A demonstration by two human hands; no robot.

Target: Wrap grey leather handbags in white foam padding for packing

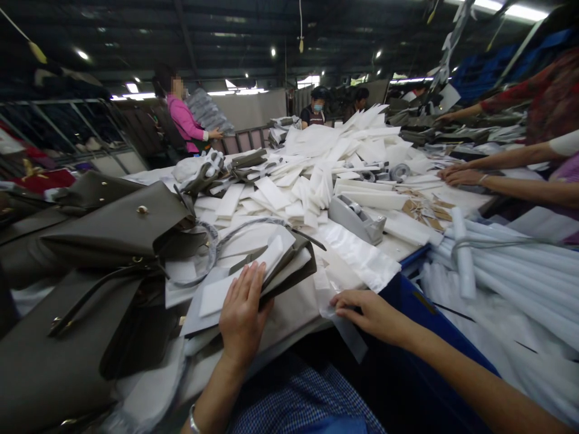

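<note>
My left hand (244,307) holds a small olive-grey bag (294,265), its fingers flat over a white foam sheet (217,295) on the bag's side. The bag sits tilted at the table's near edge, and a handle wrapped in clear film (239,226) loops behind it. At the same edge, my right hand (375,313) pinches a thin clear plastic bag (350,331) between thumb and fingers. Part of that plastic hangs below the tabletop. A grey tape dispenser (357,218) stands farther back. White glossy plastic bags (362,256) lie between it and my right hand.
Large olive-grey handbags (113,229) crowd the left side. A heap of white foam sheets (316,181) covers the table's middle. White foam tubes (506,259) fill a blue bin (447,325) at right. Co-workers' hands (465,172) rest over the right side; a person in pink (185,117) stands behind.
</note>
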